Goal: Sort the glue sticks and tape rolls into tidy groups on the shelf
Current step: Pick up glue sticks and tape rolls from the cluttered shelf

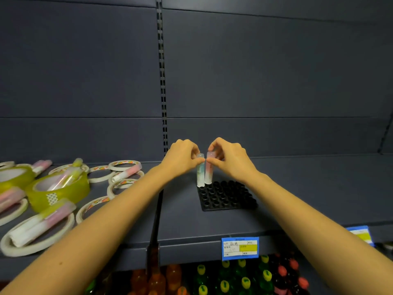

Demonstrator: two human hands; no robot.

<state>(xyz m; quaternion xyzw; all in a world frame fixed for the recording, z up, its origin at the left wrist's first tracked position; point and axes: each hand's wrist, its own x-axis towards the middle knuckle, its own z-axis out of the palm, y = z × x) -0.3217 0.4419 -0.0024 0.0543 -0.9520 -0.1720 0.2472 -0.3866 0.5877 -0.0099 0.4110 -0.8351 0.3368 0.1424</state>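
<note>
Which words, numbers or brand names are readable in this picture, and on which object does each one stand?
No text can be read here.
Blue price label on the shelf edge: print and handwriting, too blurred.
Second blue label at far right: too blurred.
White sticker on the yellow tape roll: dots only.
Blue glue stick and pink glue stick: no legible print.

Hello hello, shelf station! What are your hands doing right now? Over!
Left hand pinches blue glue stick, right hand pinches pink glue stick. Both upright at black tray back-left corner. Nothing blocking; tape rolls lie far left.
</note>
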